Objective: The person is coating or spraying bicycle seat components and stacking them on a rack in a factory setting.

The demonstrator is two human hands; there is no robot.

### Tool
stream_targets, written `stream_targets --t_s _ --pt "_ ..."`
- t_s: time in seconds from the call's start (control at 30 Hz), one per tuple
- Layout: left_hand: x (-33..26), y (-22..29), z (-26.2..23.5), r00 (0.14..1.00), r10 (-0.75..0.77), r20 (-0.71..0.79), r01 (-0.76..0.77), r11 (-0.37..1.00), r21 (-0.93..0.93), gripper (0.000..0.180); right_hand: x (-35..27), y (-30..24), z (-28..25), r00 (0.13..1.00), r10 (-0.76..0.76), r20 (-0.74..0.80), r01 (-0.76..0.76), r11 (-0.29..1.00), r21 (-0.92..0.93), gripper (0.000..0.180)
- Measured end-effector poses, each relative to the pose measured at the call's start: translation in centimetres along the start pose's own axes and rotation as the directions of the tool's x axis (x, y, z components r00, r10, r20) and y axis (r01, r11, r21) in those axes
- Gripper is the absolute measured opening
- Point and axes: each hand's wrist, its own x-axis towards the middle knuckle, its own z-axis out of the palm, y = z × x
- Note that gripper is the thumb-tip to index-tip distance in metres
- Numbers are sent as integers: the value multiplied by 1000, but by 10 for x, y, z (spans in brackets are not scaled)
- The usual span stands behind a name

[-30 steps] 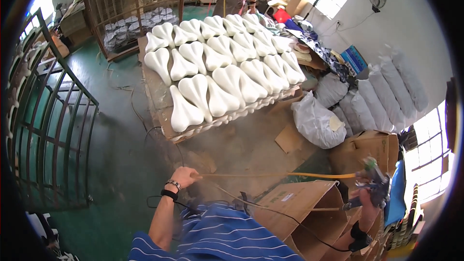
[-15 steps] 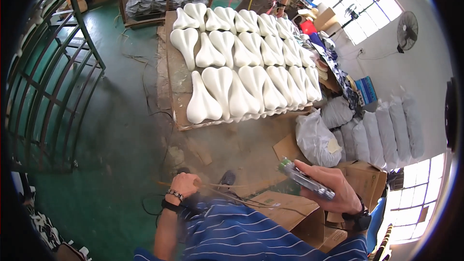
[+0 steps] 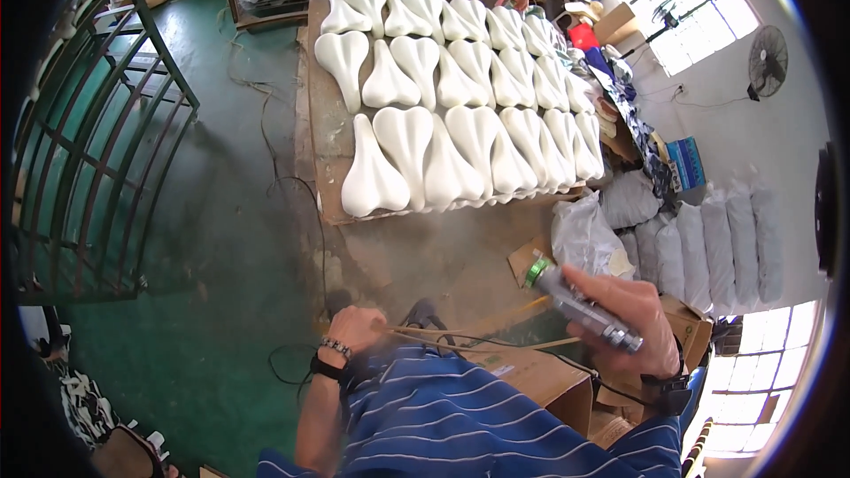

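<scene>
1. Step in hand, as judged: handling metal tool (image 3: pixel 586 308) (prob. spray gun) w/ R fingers (image 3: pixel 606 287), minding tan hose (image 3: pixel 544 344) w/ L fingers (image 3: pixel 374 319), standing nr white saddle-shaped pieces (image 3: pixel 403 146).
2. R fingers: grasping tool, wrapped round body, at least one stretched along it. Tilted w/ green ring (image 3: pixel 535 272) end up-left.
3. L fingers: clenched on hose, just above blue striped shirt (image 3: pixel 460 416). Can't tell re hose-to-tool joint; hidden behind R fingers.
4. Tool location: R of centre, held in air, apart from pieces; no contact.
5. Next move, as judged: calls for firm R grip, enough hose slack from L, and keeping dark cable (image 3: pixel 580 370) from snagging on carton (image 3: pixel 522 368) before bringing tool nr pieces.
6. Pieces: in three rows on surface (image 3: pixel 329 146), wide/narrow ends alternating, packed close, many touching. Off-white, smooth, lobed at wide end, tapering to nose, grooved down middle. Prob. moulded; can't tell foam vs. hard plastic.
7. Tool: grey, metallic sheen, approx. cylindrical. Hose: thin, flexible, fairly straight btw hands.
8. Nearby: stiff brown cardboard carton; crinkled, semi-clear sack (image 3: pixel 583 230); dark barred metal rack (image 3: pixel 99 179) far L, on green floor (image 3: pixel 235 301).
</scene>
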Motion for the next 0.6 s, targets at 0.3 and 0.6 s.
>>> stream_targets --t_s 0.3,0.6 --pt "23 14 0 998 42 53 -43 999 21 20 -10 17 -10 997 32 64 -33 999 25 73" --pt "32 28 14 994 2 112 -3 1000 5 21 -17 40 -14 1000 2 -11 -1 998 55 67"
